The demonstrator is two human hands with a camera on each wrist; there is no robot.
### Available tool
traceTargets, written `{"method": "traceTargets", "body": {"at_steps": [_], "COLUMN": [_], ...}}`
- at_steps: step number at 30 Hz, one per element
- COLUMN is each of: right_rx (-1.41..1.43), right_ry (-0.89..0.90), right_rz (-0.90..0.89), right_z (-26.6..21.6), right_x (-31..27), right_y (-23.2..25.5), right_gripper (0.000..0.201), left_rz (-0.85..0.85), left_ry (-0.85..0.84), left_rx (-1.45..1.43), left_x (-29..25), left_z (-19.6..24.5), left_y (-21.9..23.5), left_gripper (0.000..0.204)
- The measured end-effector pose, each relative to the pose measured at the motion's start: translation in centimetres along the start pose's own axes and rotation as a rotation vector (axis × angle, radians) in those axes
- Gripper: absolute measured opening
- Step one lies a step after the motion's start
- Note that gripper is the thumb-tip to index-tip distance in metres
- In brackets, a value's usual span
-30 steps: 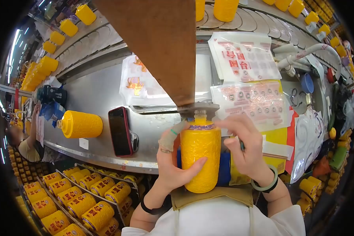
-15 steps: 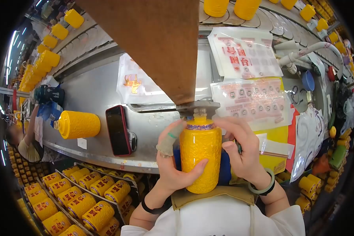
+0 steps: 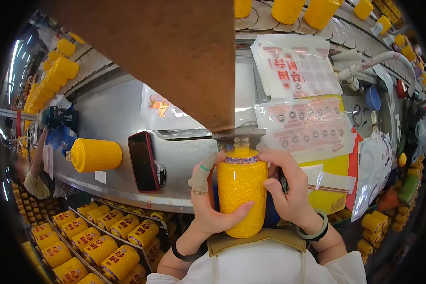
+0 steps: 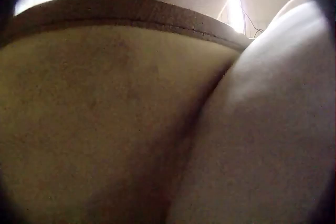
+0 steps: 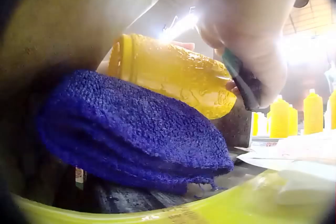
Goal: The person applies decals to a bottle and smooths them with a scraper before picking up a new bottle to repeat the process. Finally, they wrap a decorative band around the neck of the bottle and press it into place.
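A: Centrally, at the 6 o'clock edge of the desk (image 3: 113,109), a yellow bottle (image 3: 242,191) stands upright against the person's apron. How is it held?

B: The left hand (image 3: 208,203) wraps it from 9 o'clock, thumb across the lower front and fingers curled round the back; one finger wears a protective sleeve. That grip is closed on the bottle, which probably steadies it. The right hand (image 3: 288,189) meets it from 3 o'clock, fingers curled at the blue neck band (image 3: 242,159), also gripping, with a dark slim tool tucked in the palm.

A: Why so close to the body?

B: Likely for support; in the right wrist view the bottle lies over a folded blue cloth (image 5: 126,129), seemingly as padding. The left wrist view shows only apron fabric.

A: And round about?

B: A phone (image 3: 144,161) lies at 10 o'clock, a second bottle (image 3: 93,155) on its side beyond it, and label sheets (image 3: 307,124) at 1 o'clock, within reach. Racked bottles (image 3: 99,246) fill the shelves at 8 o'clock.
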State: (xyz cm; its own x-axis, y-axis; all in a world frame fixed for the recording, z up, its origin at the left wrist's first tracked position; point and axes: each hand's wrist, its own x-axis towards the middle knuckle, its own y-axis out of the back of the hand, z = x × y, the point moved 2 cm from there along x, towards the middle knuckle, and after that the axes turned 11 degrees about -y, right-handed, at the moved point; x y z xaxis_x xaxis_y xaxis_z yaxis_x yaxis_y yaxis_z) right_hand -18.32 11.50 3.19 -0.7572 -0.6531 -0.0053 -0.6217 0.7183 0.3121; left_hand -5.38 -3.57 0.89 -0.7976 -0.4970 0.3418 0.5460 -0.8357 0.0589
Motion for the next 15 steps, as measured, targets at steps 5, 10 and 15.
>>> {"method": "traceTargets", "body": {"at_steps": [5,10,15], "right_rx": [0.003,0.021,-0.094], "right_ry": [-0.026,-0.066,0.013], "right_rz": [0.003,-0.008,0.009], "right_z": [0.28,-0.02,-0.57], "right_x": [-0.17,-0.08,0.11], "right_y": [-0.14,-0.05,-0.18], "right_gripper": [0.042,0.042,0.038], "left_rz": [0.015,0.021,0.010], "left_ry": [-0.029,-0.017,-0.038], "left_rx": [0.008,0.000,0.028], "left_x": [-0.17,-0.37,-0.35], "left_z": [-0.11,-0.14,-0.25], "left_y": [-0.03,-0.06,0.14], "left_gripper": [0.093,0.092,0.090]}}
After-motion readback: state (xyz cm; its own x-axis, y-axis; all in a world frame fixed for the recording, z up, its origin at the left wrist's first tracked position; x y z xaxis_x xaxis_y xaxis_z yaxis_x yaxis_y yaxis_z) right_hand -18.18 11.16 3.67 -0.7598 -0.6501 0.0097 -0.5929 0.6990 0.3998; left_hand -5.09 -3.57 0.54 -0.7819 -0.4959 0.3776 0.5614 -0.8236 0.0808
